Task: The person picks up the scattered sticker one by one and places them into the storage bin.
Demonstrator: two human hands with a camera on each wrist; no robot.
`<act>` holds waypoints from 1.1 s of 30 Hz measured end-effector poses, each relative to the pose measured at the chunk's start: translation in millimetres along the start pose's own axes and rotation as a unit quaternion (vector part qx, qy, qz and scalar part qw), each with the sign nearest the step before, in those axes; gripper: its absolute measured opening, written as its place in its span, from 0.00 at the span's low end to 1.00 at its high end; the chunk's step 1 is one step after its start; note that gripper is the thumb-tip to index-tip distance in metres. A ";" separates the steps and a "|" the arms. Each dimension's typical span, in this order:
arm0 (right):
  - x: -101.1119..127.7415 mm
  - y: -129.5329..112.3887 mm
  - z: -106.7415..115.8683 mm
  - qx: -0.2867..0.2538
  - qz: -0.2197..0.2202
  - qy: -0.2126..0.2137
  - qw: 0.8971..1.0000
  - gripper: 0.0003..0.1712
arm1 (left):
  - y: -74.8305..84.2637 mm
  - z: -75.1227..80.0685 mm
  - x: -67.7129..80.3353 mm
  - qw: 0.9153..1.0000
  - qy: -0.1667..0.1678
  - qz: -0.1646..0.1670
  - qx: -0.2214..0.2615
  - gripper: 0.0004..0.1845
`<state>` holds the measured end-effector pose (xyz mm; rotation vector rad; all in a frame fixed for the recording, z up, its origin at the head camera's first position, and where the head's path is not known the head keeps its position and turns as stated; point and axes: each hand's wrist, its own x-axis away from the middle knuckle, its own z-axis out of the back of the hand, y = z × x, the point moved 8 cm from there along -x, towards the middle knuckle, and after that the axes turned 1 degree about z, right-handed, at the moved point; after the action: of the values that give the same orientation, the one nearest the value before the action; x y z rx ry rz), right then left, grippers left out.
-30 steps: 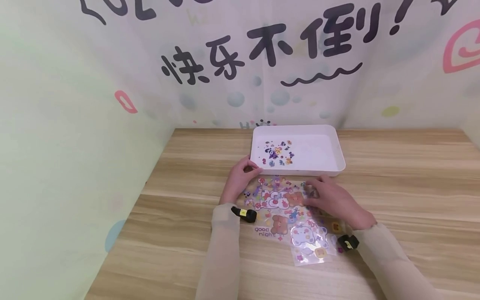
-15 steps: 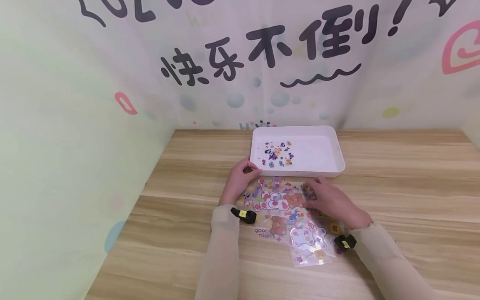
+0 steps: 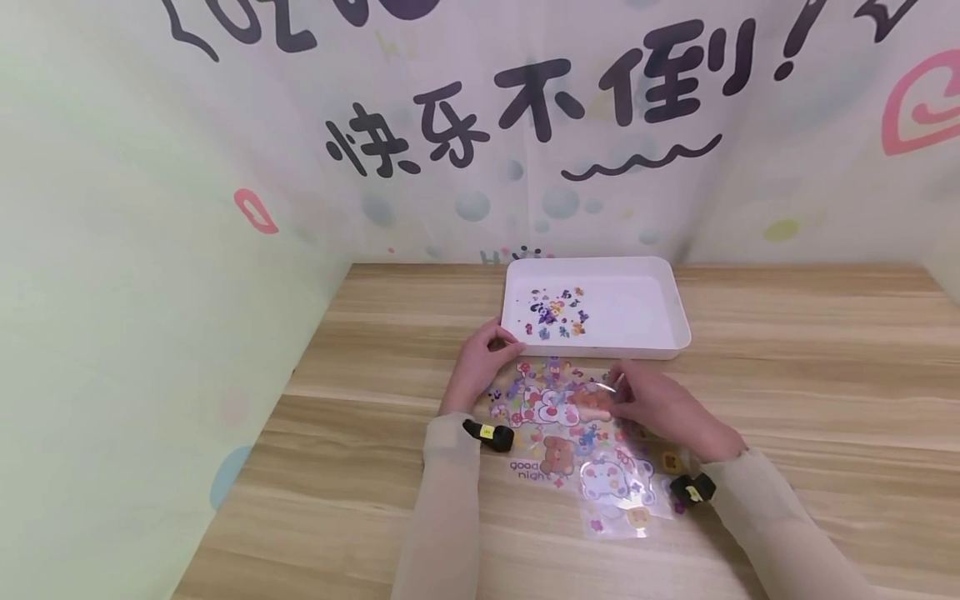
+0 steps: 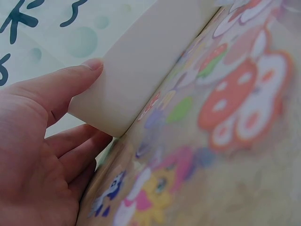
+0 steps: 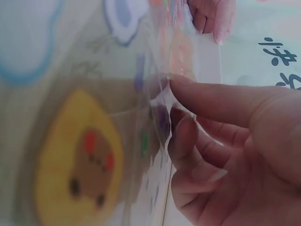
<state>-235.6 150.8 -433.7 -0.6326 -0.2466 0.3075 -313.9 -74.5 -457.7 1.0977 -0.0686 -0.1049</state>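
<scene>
At the front left corner of a white tray (image 3: 633, 312), my left hand (image 3: 480, 364) holds the wall. In the left wrist view the thumb lies at the rim of the tray (image 4: 136, 70) and the fingers curl by its base. My right hand (image 3: 663, 406) pinches the edge of a clear sticker sheet (image 3: 551, 408) between thumb and fingers. Clear film (image 5: 169, 96) bends up at those fingertips in the right wrist view. Printed bears, rabbits and small ponies cover several overlapping sheets; the right hand hides part of them.
Inside the tray's left half lie many small colourful stickers (image 3: 551, 312). A further clear sheet with a white bear (image 3: 603, 479) lies nearest the front, its lower edge shining. The wooden table (image 3: 375, 467) meets a printed cloth wall (image 3: 420, 225) behind the tray.
The right hand has drawn the sheet's edge up a little, and a bright curved fold now shows beside its fingertips. The left hand stays at the tray corner. The head view has tilted slightly.
</scene>
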 end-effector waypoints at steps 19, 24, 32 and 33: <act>4.7 1.7 6.7 -0.024 0.025 -0.012 0.999 0.03 | -0.3 0.3 1.1 1.000 0.003 0.013 0.001 0.13; 5.6 6.4 12.9 -0.103 0.027 -0.025 0.994 0.05 | 1.0 0.2 0.6 1.000 0.000 0.006 0.005 0.13; 6.8 13.0 20.5 -0.183 0.015 -0.019 0.983 0.08 | 1.5 0.8 0.8 1.000 0.000 -0.003 0.001 0.13; 7.1 13.6 21.6 -0.191 0.012 -0.017 0.981 0.10 | 1.5 0.9 1.0 1.000 0.001 -0.003 0.000 0.13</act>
<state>-238.7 175.4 -424.2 -1.0104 -0.3339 0.2971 -313.0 -74.7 -455.9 1.0988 -0.0644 -0.1095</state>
